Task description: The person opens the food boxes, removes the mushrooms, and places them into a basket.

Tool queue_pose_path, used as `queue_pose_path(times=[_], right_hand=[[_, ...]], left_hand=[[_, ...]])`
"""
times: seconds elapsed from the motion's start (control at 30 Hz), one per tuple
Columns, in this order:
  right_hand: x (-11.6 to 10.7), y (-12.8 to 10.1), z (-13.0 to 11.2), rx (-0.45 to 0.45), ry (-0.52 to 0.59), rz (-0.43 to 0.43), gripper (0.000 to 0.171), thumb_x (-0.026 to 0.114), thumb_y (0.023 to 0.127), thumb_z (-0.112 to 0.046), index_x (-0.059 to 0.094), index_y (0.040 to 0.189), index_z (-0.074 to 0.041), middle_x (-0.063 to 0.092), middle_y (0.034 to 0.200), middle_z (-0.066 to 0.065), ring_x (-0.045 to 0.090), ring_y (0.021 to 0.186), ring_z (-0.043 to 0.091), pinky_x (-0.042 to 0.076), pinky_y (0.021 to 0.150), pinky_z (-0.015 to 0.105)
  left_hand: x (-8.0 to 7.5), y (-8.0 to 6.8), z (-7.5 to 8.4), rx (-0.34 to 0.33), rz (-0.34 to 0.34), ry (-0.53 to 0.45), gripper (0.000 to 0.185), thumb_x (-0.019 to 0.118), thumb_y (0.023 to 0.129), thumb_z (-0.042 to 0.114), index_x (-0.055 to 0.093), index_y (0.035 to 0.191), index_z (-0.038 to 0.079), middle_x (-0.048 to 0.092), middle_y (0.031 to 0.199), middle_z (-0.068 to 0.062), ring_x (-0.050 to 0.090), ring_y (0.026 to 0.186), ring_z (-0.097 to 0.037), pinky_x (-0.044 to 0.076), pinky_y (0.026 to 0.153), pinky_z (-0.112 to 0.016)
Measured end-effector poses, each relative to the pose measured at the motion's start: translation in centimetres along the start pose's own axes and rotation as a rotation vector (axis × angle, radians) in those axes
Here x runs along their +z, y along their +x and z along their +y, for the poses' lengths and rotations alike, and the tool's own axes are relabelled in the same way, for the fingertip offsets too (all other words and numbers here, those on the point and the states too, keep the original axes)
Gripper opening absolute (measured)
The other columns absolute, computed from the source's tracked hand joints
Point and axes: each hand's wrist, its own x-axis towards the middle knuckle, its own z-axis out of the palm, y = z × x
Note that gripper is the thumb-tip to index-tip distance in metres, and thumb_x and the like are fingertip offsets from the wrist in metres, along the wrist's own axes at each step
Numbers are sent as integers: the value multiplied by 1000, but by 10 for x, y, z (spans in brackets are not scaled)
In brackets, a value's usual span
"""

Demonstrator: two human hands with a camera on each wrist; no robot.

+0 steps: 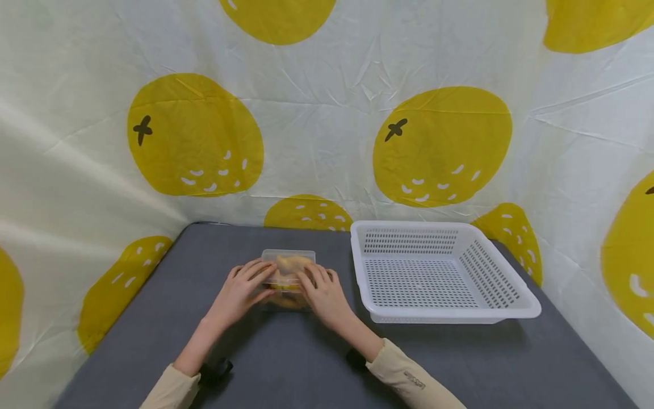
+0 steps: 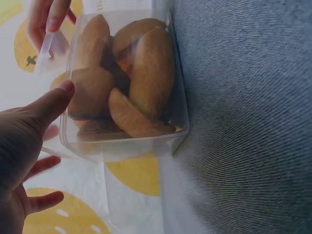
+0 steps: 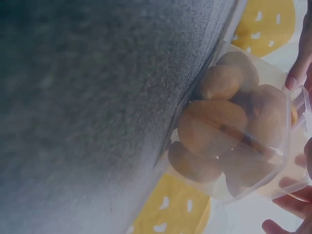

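A clear plastic box (image 2: 124, 134) stands on the grey table and holds several brown, rounded pieces (image 2: 153, 73); I cannot tell whether they are bread or potatoes. Its clear lid (image 1: 288, 253) tilts up at the far side of the box. With the thumb at the rim and the fingers behind, my left hand (image 1: 246, 286) holds the lid's left side. My right hand (image 1: 324, 294) grips the lid on the right, its fingers curled over it. Through the plastic in the right wrist view, fingertips (image 3: 287, 202) show behind the lid.
To the right of the box stands a white perforated plastic basket (image 1: 419, 284). The grey table (image 1: 291, 363) ends at the back against a white curtain (image 1: 317, 142) printed with yellow fruit.
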Motion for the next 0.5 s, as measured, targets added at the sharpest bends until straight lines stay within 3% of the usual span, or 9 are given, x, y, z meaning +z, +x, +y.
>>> queue_pose_path(times=[0.23,0.33,0.43,0.5], right_hand=[[-6,-7,3,-25,24,47,35,68,77,-22,59,109,-14,59,107,7,56,101,20,45,75,37],[-8,-11,3,-37,20,53,42,71,73,-22,59,112,-13,59,109,8,55,102,19,45,75,37],[-13,-14,3,-41,34,49,45,72,72,-22,59,114,-12,59,111,9,55,102,19,45,74,37],[-16,-15,3,-45,41,47,41,68,77,-23,58,114,-12,58,112,9,55,102,19,45,74,37]], left_hand=[[-6,-8,1,32,25,95,65,78,63,27,56,122,13,59,112,-10,52,104,-29,41,82,-47],[-11,-13,2,59,16,123,65,75,67,27,53,126,12,58,116,-9,51,105,-28,39,83,-45],[-16,-18,3,91,26,134,50,57,85,38,52,126,10,56,118,-10,50,107,-29,39,83,-46],[-18,-20,4,108,42,130,47,40,93,41,53,125,9,55,119,-11,50,107,-31,38,83,-46]])
